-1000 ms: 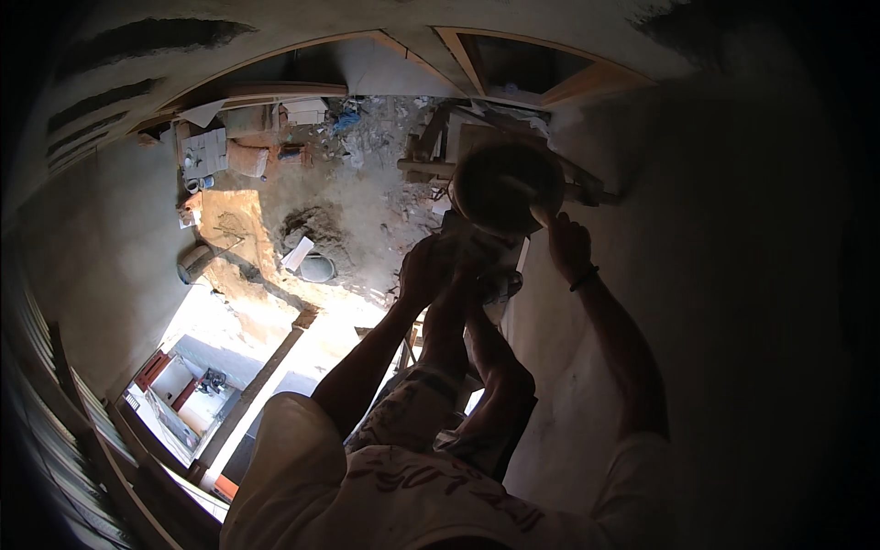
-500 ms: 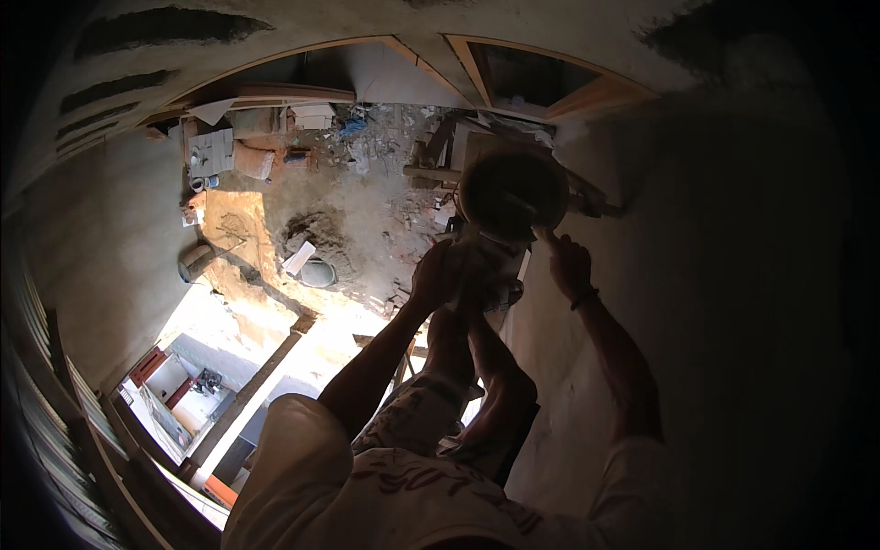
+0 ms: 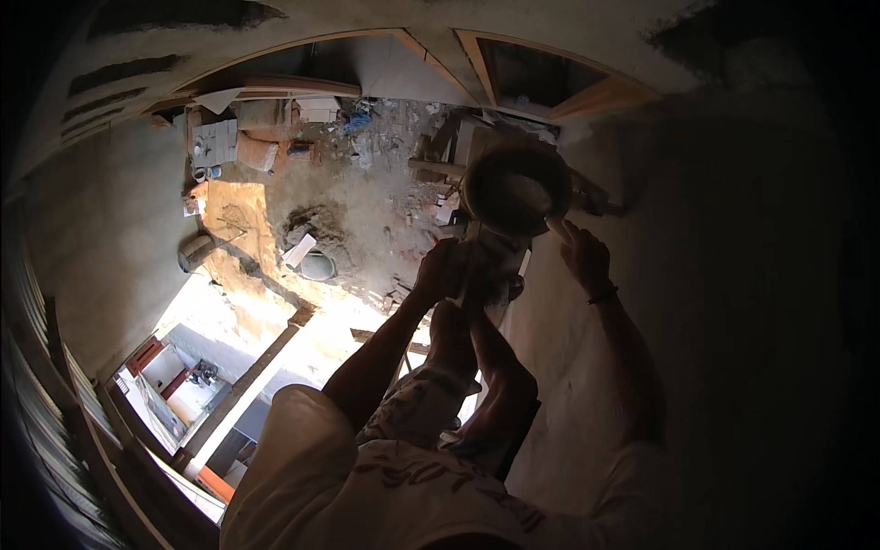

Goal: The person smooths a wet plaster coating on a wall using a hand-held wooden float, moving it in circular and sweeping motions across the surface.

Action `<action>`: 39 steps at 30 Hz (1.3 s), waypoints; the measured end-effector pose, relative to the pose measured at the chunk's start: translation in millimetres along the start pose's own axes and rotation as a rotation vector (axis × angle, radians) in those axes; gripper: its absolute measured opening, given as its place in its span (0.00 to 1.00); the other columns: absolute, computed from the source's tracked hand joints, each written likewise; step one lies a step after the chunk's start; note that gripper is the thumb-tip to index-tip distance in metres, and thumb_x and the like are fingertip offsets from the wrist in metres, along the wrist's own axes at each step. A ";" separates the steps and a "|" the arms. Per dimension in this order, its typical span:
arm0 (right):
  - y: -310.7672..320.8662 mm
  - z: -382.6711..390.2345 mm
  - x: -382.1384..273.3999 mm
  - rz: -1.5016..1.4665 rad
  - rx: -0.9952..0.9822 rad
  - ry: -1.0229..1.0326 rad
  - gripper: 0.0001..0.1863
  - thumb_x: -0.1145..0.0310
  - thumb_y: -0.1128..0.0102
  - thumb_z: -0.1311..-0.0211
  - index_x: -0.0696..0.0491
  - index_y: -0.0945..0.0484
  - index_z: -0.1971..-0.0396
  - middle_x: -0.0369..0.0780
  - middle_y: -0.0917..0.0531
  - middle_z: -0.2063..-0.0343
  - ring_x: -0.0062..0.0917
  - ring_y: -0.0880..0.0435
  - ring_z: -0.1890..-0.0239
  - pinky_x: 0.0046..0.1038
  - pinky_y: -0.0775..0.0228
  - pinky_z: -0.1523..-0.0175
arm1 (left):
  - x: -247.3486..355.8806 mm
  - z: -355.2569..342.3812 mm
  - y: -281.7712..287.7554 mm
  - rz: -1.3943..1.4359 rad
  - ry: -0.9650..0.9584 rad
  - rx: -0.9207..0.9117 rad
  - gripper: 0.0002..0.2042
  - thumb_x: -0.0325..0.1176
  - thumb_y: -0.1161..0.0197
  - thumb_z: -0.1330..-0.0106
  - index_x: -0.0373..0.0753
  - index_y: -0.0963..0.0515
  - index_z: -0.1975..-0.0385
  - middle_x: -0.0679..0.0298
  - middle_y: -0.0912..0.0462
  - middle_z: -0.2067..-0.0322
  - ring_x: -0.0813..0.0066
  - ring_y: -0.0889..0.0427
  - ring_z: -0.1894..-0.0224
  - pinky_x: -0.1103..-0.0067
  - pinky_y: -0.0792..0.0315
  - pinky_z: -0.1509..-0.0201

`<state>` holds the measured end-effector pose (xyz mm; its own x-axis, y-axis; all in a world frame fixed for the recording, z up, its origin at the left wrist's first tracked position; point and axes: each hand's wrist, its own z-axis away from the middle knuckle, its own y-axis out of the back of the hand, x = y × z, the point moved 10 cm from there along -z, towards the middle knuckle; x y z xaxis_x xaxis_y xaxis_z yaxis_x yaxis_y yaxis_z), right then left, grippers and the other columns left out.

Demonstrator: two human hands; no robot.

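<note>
Ahead of me a dark round basin (image 3: 484, 209) stands at thigh-to-knee height, with a greyish patch inside it. My right hand (image 3: 588, 257) is closed around the pale handle of a trowel (image 3: 556, 228) at the basin's near right rim; its blade is too dark to make out. My left hand (image 3: 443, 268) is closed on the edge of a flat board (image 3: 471, 257) just below the basin. Shadow hides most of that board's face. Both my legs (image 3: 493, 353) show beneath my arms.
Bare plaster wall (image 3: 587, 385) rises close on my right. Far below, the floor holds rubble (image 3: 367, 137), a grey heap (image 3: 316, 227), a round tub (image 3: 317, 266), an orange sack (image 3: 257, 152) and a bucket (image 3: 194, 253). A wooden beam (image 3: 247, 390) crosses at lower left.
My right hand has shifted slightly right and down with the trowel, drawing it back to the basin's rim. The inside of the basin shows more. My left hand has barely moved.
</note>
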<state>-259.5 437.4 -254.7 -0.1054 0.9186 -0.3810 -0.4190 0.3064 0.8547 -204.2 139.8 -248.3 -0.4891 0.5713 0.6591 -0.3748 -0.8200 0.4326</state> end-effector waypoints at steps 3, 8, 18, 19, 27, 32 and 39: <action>15.1 -22.2 -5.2 0.032 -0.013 0.108 0.20 0.68 0.37 0.48 0.45 0.21 0.53 0.42 0.19 0.74 0.35 0.17 0.70 0.37 0.25 0.64 | 3.4 -1.7 -1.8 -0.018 0.008 -0.023 0.24 0.43 0.40 0.38 0.34 0.31 0.47 0.45 0.21 0.55 0.47 0.22 0.49 0.64 0.27 0.49; 38.5 -55.6 -28.8 0.004 0.031 0.209 0.06 0.72 0.39 0.49 0.50 0.17 0.71 0.42 0.19 0.78 0.36 0.17 0.71 0.38 0.26 0.63 | 3.9 1.8 3.8 -0.029 -0.107 0.062 0.19 0.36 0.41 0.36 0.33 0.28 0.48 0.51 0.18 0.57 0.62 0.17 0.54 0.71 0.25 0.52; 9.1 -68.8 -32.8 -0.072 -0.238 0.171 0.05 0.70 0.34 0.55 0.51 0.17 0.74 0.43 0.17 0.76 0.37 0.16 0.68 0.38 0.26 0.61 | -21.5 -8.5 -4.0 0.040 -0.039 0.030 0.19 0.33 0.40 0.37 0.33 0.29 0.47 0.54 0.18 0.57 0.68 0.18 0.56 0.73 0.25 0.53; 7.0 -67.7 -30.4 -0.085 -0.218 0.160 0.07 0.70 0.34 0.55 0.51 0.17 0.72 0.43 0.17 0.74 0.37 0.16 0.67 0.38 0.26 0.61 | -28.8 -11.2 -5.8 0.067 -0.006 0.014 0.19 0.33 0.40 0.37 0.33 0.29 0.47 0.55 0.18 0.58 0.69 0.18 0.57 0.74 0.25 0.54; 24.9 -54.8 -6.7 -0.044 -0.058 0.034 0.13 0.72 0.36 0.53 0.47 0.15 0.64 0.44 0.16 0.69 0.36 0.16 0.62 0.37 0.24 0.57 | -42.2 -21.9 -8.8 0.052 -0.135 0.005 0.19 0.37 0.40 0.37 0.32 0.28 0.50 0.53 0.19 0.56 0.68 0.20 0.52 0.75 0.27 0.49; 6.8 -64.1 -14.8 -0.027 -0.226 0.120 0.12 0.72 0.36 0.54 0.48 0.15 0.65 0.45 0.16 0.70 0.37 0.17 0.62 0.37 0.25 0.57 | -38.5 -27.9 -12.2 0.125 -0.071 -0.047 0.19 0.37 0.40 0.37 0.33 0.28 0.51 0.53 0.18 0.60 0.66 0.19 0.55 0.73 0.26 0.51; 2.5 -65.3 -8.3 -0.191 -0.161 0.095 0.15 0.70 0.36 0.57 0.50 0.16 0.64 0.46 0.16 0.67 0.37 0.17 0.60 0.36 0.26 0.52 | -33.5 -37.0 -21.9 0.160 -0.152 -0.096 0.16 0.39 0.48 0.29 0.36 0.27 0.48 0.65 0.21 0.59 0.80 0.22 0.61 0.80 0.25 0.56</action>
<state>-318.6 414.2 -272.4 -0.0918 0.8182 -0.5676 -0.5766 0.4210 0.7002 -208.8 140.0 -302.6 -0.4270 0.4168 0.8025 -0.3788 -0.8883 0.2598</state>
